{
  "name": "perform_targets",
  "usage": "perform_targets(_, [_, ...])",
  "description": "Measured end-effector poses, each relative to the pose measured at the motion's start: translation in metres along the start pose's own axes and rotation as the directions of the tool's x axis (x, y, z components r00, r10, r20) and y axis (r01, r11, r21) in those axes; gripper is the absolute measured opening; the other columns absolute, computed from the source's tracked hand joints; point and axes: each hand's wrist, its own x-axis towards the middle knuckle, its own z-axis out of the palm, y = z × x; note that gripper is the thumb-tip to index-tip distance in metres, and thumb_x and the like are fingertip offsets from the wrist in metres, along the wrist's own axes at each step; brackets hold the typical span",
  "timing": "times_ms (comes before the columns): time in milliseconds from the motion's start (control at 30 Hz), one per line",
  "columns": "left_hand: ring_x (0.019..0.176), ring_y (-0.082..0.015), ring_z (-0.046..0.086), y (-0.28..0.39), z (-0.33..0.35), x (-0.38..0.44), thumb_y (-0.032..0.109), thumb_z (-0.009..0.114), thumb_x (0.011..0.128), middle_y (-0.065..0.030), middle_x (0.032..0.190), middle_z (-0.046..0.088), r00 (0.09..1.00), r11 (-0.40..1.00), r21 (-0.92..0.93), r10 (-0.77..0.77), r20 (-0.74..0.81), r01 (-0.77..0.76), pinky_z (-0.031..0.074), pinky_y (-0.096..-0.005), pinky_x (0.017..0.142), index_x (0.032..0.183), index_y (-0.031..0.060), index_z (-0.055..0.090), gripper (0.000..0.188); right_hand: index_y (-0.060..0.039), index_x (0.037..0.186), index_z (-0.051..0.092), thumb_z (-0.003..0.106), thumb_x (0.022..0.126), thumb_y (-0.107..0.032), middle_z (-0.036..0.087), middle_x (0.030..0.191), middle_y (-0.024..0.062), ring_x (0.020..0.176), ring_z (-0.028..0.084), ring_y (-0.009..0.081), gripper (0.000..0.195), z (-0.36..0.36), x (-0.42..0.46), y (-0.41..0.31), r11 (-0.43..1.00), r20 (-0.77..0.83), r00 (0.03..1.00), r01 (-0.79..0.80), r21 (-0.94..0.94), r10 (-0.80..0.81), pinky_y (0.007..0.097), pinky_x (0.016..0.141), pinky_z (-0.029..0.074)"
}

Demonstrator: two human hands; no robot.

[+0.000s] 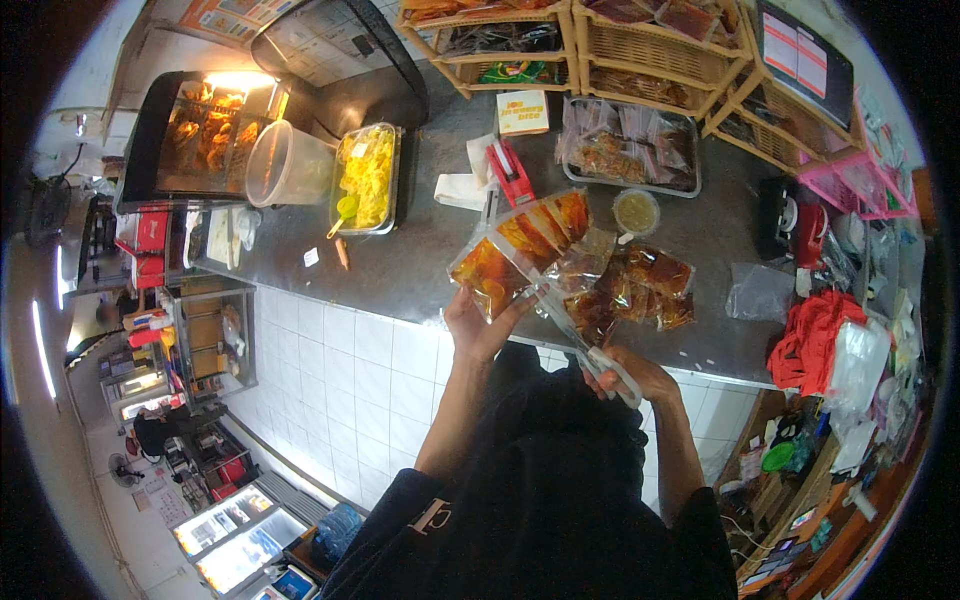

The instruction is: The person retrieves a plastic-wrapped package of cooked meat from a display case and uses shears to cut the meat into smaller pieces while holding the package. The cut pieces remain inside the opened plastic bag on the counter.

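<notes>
My left hand (478, 326) grips the near end of a strip of clear plastic sachets (544, 232) filled with orange-red sauce, held over the front of the counter. In my right hand (637, 367) is a pair of scissors with pale handles (613, 375). Their blades point up and left to the lower edge of the strip, close to my left fingertips; whether they are parted cannot be told. Right of the strip, several loose sauce sachets (651, 281) lie overlapping on the dark countertop (405, 277). A lidded tub of greenish sauce (636, 212) stands just behind them.
A tray of bagged food (630, 146) and wicker racks (660, 52) stand at the back. Leftward are a tray of yellow food (367, 176), a clear bucket (289, 165) and a lit food warmer (210, 142). Red bags (814, 341) lie at right. A person (159, 429) is far left.
</notes>
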Motion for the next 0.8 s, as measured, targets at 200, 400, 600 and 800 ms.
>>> perform_targets(200, [0.133,-0.0364,0.037,-0.001,-0.01,-0.004,0.034,0.067,0.078,-0.0176,0.14,0.042,0.999,0.999,0.001,-0.043,0.006,0.043,0.025,-0.0642,0.108,0.14,0.0069,0.036,0.074,-0.01,0.076,0.054,0.063,0.056,-0.085,0.054,0.066,-0.0013,0.06,0.058,0.0095,0.078,-0.005,0.012,0.007,0.997,-0.044,0.999,0.018,0.072,-0.014,0.0252,0.054,0.047])
perform_targets(400, [0.131,-0.0377,0.039,-0.005,-0.008,-0.007,0.033,0.066,0.079,-0.0177,0.139,0.043,0.998,0.998,-0.005,-0.061,-0.013,0.061,0.028,-0.0641,0.106,0.14,0.0066,0.037,0.073,-0.0078,0.076,0.057,0.064,0.056,-0.085,0.054,0.063,0.0005,0.056,0.059,0.012,0.08,-0.006,0.018,-0.009,0.998,-0.094,0.994,-0.056,-0.02,0.054,0.0255,0.051,0.047])
perform_targets(600, [0.131,-0.0398,0.037,-0.004,-0.01,-0.008,0.03,0.067,0.078,-0.0199,0.141,0.041,0.997,0.998,0.008,-0.057,0.051,0.056,0.025,-0.0653,0.107,0.141,0.0065,0.035,0.074,-0.0078,0.073,0.058,0.068,0.063,-0.075,0.055,0.061,-0.0001,0.052,0.057,0.011,0.069,-0.006,0.014,-0.019,0.998,-0.141,0.989,-0.052,-0.045,0.045,0.0244,0.048,0.045])
perform_targets(800, [0.137,-0.0421,0.028,-0.006,-0.001,-0.011,0.025,0.067,0.078,-0.0209,0.145,0.035,0.989,0.992,-0.012,-0.125,0.083,0.127,0.017,-0.0681,0.109,0.144,0.0074,0.03,0.078,-0.009,0.07,0.057,0.071,0.073,-0.064,0.055,0.06,-0.0011,0.05,0.055,0.0092,0.057,-0.003,0.021,-0.015,0.99,-0.136,0.985,0.12,0.079,-0.108,0.0247,0.046,0.044])
